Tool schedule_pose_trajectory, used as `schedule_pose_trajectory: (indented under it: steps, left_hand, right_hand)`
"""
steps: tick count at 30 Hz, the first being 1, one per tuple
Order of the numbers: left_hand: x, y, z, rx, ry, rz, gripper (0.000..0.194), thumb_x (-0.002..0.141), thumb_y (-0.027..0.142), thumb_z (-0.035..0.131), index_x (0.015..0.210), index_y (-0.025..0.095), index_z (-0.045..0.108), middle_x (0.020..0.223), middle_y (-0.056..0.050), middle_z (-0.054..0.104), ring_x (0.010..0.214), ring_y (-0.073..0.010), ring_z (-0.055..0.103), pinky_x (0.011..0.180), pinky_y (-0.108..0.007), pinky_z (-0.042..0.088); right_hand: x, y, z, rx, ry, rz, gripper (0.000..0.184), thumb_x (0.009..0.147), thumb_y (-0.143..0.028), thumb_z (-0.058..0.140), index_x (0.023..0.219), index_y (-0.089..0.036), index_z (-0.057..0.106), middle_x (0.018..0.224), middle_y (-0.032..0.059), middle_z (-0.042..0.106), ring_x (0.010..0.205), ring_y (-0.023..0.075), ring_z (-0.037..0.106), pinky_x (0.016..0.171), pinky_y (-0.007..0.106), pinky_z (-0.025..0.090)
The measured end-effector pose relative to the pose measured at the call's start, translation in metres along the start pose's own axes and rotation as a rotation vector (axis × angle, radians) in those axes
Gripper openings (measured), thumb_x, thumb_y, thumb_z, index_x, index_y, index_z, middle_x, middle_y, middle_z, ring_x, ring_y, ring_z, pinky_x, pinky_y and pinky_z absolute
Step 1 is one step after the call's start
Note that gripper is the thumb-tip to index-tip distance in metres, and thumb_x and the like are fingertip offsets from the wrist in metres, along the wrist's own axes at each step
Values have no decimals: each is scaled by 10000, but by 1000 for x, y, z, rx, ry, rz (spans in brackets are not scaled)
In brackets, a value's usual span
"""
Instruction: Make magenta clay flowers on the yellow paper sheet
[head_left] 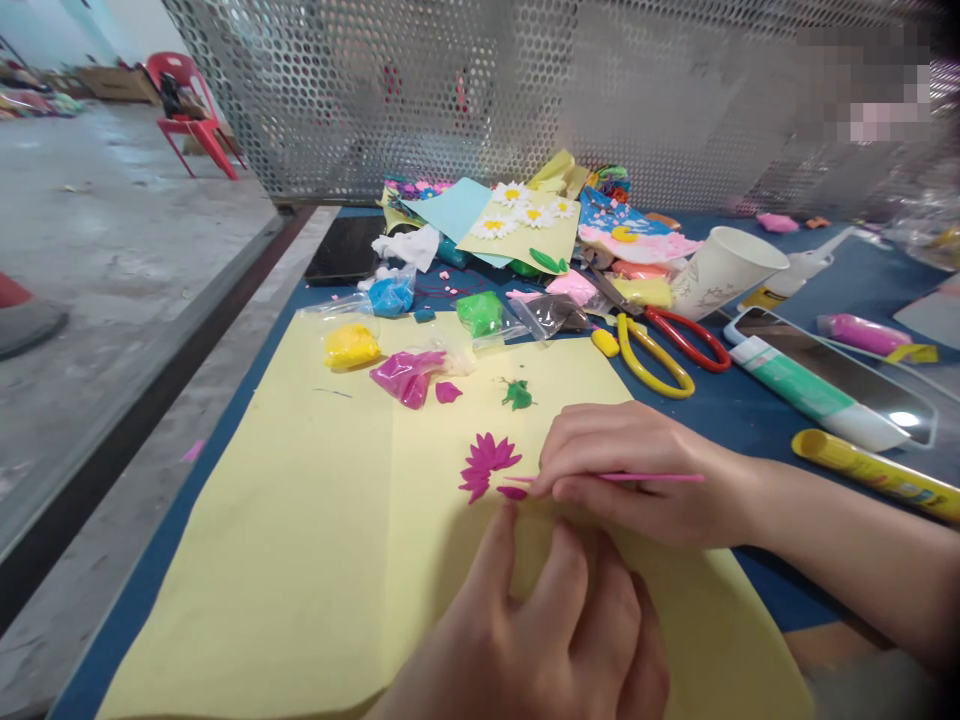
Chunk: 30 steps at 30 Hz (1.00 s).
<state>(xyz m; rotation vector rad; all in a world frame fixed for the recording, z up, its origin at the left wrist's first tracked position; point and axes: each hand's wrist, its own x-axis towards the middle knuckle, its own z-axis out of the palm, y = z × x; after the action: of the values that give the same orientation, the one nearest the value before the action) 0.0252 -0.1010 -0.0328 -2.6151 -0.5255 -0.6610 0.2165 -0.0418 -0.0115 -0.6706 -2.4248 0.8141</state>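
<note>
Two hands in my view. What's the right hand (637,470) got?

Its fingers pinch a thin pink stick (652,478), tip at a magenta clay petal (512,492) beside the clay flower (489,466) on yellow paper (285,520).

And the left hand (551,625)?

Fingers parted, holding nothing I can see. I'd nudge that petal lightly, keeping the paper steady.

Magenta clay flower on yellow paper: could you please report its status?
Right hand holds thin pink stick. Left hand below magenta clay flower. Loose petal at stick tip.

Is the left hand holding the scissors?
No, the scissors lie on the blue mat, well away from the left hand.
</note>
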Motion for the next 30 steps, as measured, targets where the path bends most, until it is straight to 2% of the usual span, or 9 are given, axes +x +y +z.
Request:
schedule_pose_trajectory:
  steps: [17,20,22,25,30]
  left_hand:
    - [3,3,2,-11,25,-23,206,891,258,522,1009,196,680,949,-28,724,894,-232,662,759,-414,584]
    - [1,2,2,-6,31,-26,202,893,257,529,1018,198,675,960,-25,726,899,-228,662,759,-406,583]
    - [0,0,1,-6,32,-8,198,901,254,521,1016,209,675,988,-15,725,906,-223,662,742,-390,587]
    - [1,-2,0,-6,23,43,200,914,212,503,1013,236,675,999,21,720,915,-201,666,720,-338,592]
    - [4,-1,-2,-8,29,48,219,927,172,480,1000,241,675,955,49,719,876,-179,671,710,-309,598]
  right_hand:
    - [-1,-1,0,42,-24,11,140,937,-149,523,987,-158,654,891,74,677,819,141,605,701,265,466]
    - [-1,-2,-2,46,10,6,163,947,-130,486,981,-142,645,869,85,671,814,142,601,703,265,477]
    - [0,-2,-3,70,26,-3,188,952,-116,451,959,-131,639,840,87,665,795,138,597,700,262,483]
    - [0,-3,-4,91,-31,-34,170,943,-116,467,954,-135,636,838,73,669,794,126,600,717,252,486]
    - [0,-3,-2,11,-57,-59,148,923,-121,509,967,-149,648,882,63,696,833,133,620,730,258,478]
